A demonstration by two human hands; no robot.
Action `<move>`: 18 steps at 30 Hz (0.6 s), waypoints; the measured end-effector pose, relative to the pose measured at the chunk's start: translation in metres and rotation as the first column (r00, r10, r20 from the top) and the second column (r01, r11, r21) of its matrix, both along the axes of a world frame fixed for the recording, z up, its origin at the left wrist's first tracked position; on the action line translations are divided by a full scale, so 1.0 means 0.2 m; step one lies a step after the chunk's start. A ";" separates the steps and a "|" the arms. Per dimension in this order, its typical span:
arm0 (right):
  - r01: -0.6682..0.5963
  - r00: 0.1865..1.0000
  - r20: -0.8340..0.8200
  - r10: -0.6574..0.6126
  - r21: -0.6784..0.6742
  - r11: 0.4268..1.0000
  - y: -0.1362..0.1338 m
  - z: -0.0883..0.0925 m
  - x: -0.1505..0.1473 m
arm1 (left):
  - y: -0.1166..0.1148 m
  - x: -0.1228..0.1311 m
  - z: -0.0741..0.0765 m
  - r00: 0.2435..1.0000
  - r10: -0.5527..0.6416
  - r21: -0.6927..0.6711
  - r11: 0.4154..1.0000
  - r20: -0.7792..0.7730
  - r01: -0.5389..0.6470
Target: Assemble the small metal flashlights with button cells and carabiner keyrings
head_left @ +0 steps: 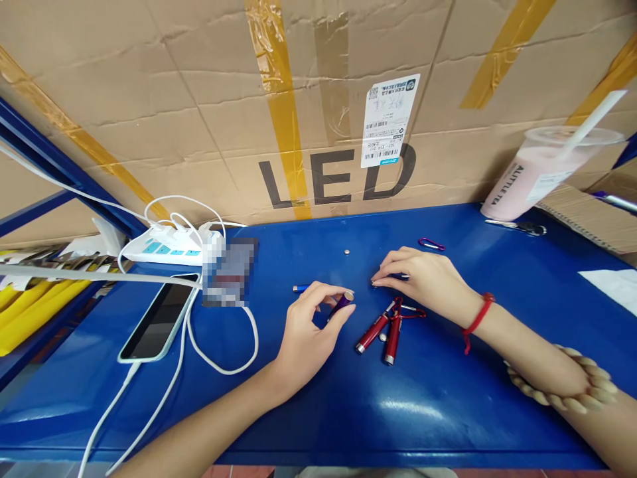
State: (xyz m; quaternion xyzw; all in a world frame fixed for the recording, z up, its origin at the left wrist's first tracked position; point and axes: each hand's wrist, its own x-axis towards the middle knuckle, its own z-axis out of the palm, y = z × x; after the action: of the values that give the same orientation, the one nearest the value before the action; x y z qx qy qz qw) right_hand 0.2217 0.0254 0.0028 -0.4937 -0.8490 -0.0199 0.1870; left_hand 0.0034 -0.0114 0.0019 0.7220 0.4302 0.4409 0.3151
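Left forearm (199,421) foremost; fingers (341,322) pinch purple tube (340,305) between tips; right hand (428,275): grip unclear.

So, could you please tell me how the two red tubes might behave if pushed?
The red tubes would probably roll, being round, though their attached clips may check that. They look glossy, so could feel slippery.
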 end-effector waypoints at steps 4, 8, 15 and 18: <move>0.017 1.000 -0.002 -0.017 -0.043 0.999 -0.01 0.00 -0.01 | 0.00 -0.01 0.00 1.000 -0.026 -0.013 1.000 -0.010 0.026; 0.009 0.968 -0.249 -0.041 -0.127 0.992 -0.04 0.04 -0.05 | 0.00 -0.01 0.00 0.997 -0.062 -0.070 0.996 -0.050 0.058; -0.192 0.758 -0.653 0.010 -0.207 0.959 -0.13 0.13 -0.15 | 0.00 -0.01 -0.03 0.984 -0.142 -0.087 0.987 -0.109 0.133; -0.244 0.745 -0.666 0.042 -0.214 0.946 -0.14 0.12 -0.16 | 0.01 -0.01 -0.02 0.981 -0.146 -0.042 0.989 -0.128 0.142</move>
State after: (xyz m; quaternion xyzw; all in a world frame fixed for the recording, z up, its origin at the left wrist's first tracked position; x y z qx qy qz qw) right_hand 0.1895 -0.0030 0.0259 -0.4239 -0.7592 0.2915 0.3986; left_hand 0.0013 -0.0104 -0.0029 0.7732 0.4036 0.3617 0.3293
